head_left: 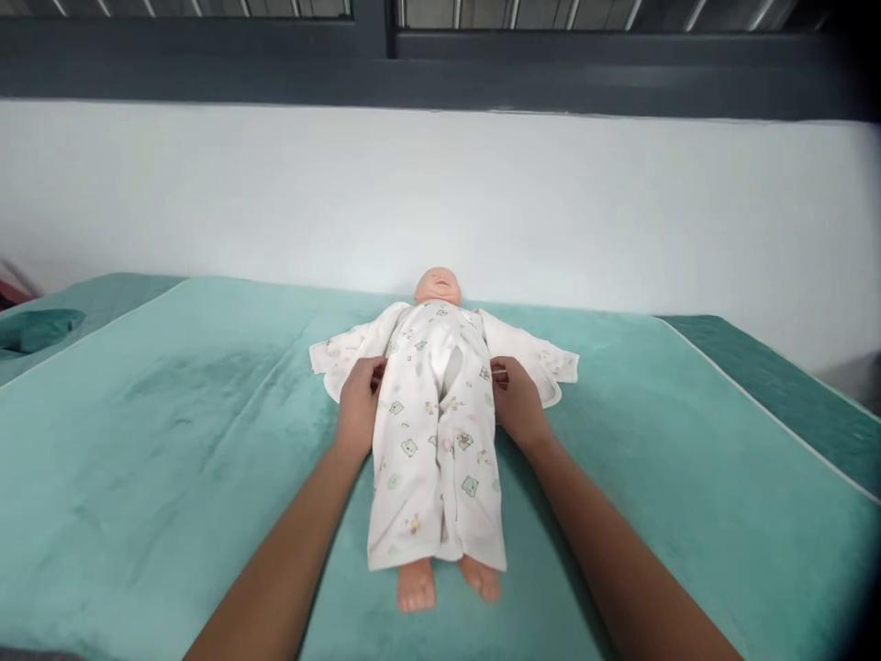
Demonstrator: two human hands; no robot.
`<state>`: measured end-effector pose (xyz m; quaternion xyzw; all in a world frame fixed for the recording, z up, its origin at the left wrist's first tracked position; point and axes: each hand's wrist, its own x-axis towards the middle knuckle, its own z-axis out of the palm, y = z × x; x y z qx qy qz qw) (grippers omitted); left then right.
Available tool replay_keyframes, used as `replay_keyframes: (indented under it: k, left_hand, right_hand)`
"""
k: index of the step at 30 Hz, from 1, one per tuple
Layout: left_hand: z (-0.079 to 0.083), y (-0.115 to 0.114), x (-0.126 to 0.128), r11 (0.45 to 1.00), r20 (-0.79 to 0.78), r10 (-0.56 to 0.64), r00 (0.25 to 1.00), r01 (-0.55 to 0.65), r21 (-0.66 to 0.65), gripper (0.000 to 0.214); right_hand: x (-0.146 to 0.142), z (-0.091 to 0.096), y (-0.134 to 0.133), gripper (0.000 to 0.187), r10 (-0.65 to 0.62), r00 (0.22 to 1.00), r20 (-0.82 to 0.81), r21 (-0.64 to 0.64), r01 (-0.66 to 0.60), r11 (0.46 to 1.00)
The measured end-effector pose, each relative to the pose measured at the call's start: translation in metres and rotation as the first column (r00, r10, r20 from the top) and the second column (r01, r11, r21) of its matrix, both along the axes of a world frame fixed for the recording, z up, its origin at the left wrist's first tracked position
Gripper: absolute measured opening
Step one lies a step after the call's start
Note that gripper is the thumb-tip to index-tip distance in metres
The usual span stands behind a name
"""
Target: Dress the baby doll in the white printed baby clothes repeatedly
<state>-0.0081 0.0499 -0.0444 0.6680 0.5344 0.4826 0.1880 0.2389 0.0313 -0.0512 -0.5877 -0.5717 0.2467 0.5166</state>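
Observation:
A baby doll [439, 286] lies on its back, head away from me. White printed baby trousers [409, 450] cover its front from near the neck to the ankles, with an open slit at the crotch. Its bare feet [417, 586] stick out below the hems. Under the trousers, a white baby jacket [527, 349] has both sleeves spread sideways. My left hand [359, 404] is closed at the trousers' left edge, fingers curled against the cloth. Opposite it, my right hand [518, 399] pinches at the right edge. Some fingertips of both hands are hidden by the cloth.
A teal plush cover [206, 441] with thin pale seams lies beneath the doll. Behind it rises a white wall [440, 193], topped by a dark window frame [206, 64] with bars. A bunched teal fold [48, 329] sits at the far left.

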Motion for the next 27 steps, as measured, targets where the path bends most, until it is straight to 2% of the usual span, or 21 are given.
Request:
replay_keyframes:
  k: [2,6,8,11,14,17,20,22,25,27]
  left_hand:
    - [0.001,-0.021,-0.003,0.997,0.019,0.004,1.0,-0.002,-0.081,0.022]
    - [0.005,-0.073,-0.013,0.989,0.082,0.033,0.996,-0.021,-0.146,0.02]
    - [0.003,-0.108,-0.02,0.982,0.086,-0.026,0.996,0.042,-0.182,0.02]
    - [-0.006,-0.161,-0.031,0.962,0.055,-0.162,0.985,0.17,-0.213,0.018]
    - [-0.016,-0.196,-0.033,0.955,-0.014,-0.219,0.976,0.211,-0.208,0.025]
    - [-0.021,-0.205,-0.026,0.964,-0.046,-0.184,0.982,0.171,-0.202,0.025]
    - [-0.018,-0.201,-0.016,0.97,-0.012,-0.133,0.991,0.127,-0.208,0.013]
    - [-0.012,-0.2,-0.012,0.97,0.034,-0.117,0.993,0.122,-0.212,0.012]
    - [-0.005,-0.208,-0.012,0.984,0.152,-0.055,0.987,0.079,-0.157,0.013]
    - [-0.002,-0.217,-0.015,0.992,0.229,-0.011,0.973,0.04,-0.122,0.013]
  right_hand:
    - [-0.002,0.002,-0.016,0.017,0.044,0.998,-0.033,-0.04,-0.045,0.998]
    - [-0.006,0.01,-0.056,0.012,0.026,1.0,0.01,0.032,-0.026,0.999]
    - [-0.008,0.011,-0.087,0.01,0.086,0.996,0.029,0.037,-0.087,0.996]
    - [-0.009,0.005,-0.142,0.008,0.249,0.966,0.071,-0.049,-0.246,0.968]
    - [-0.012,-0.007,-0.185,0.019,0.244,0.95,0.196,-0.061,-0.237,0.97]
    - [-0.019,-0.017,-0.199,0.03,0.154,0.928,0.34,-0.032,-0.153,0.988]
    - [-0.029,-0.016,-0.196,0.017,0.142,0.901,0.409,-0.036,-0.139,0.99]
    - [-0.032,-0.009,-0.194,0.002,0.149,0.914,0.377,-0.041,-0.144,0.989]
    - [-0.026,0.008,-0.203,0.011,0.17,0.961,0.22,-0.021,-0.169,0.985]
    - [-0.018,0.018,-0.215,0.01,0.161,0.979,0.125,0.053,-0.169,0.984]
